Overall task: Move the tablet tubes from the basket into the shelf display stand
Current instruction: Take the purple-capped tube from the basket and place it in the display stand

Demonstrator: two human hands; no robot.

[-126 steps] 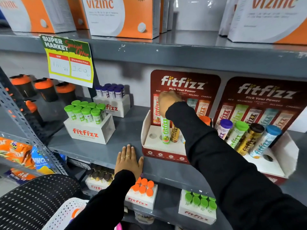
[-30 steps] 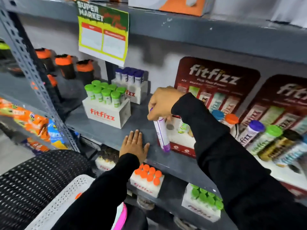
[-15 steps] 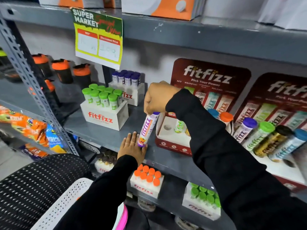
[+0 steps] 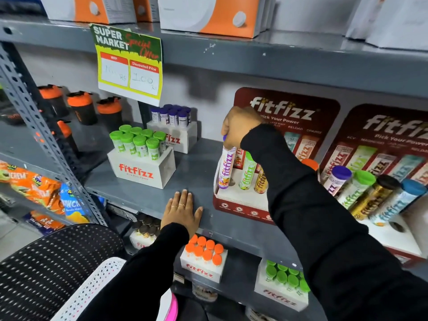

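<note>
Right hand (image 4: 240, 126) up at the left display stand (image 4: 240, 205), fingers clamped around the cap end of a purple-capped tube (image 4: 226, 169); the tube stands nearly upright, its foot at or in the front-left hole of the stand, though I cannot tell whether it is fully seated. Left hand (image 4: 181, 210) lies flat on the grey shelf (image 4: 196, 174) just left of the stand, fingers spread and holding nothing. Already in this stand, right of the purple one: a green-labelled tube (image 4: 247, 173) and a yellow-gold tube (image 4: 261, 181); an orange cap (image 4: 309, 163) shows behind my sleeve, the rest of that side hidden. The second stand (image 4: 393, 237), far right, carries four leaning tubes and one open hole near its front. White basket (image 4: 92, 290) sits low at near left, only its perforated rim visible, so I cannot count what remains inside. My reading: task is mid-way, with this stand roughly filled along its visible row; left to do is release this tube, then return to the basket for any more.
</note>
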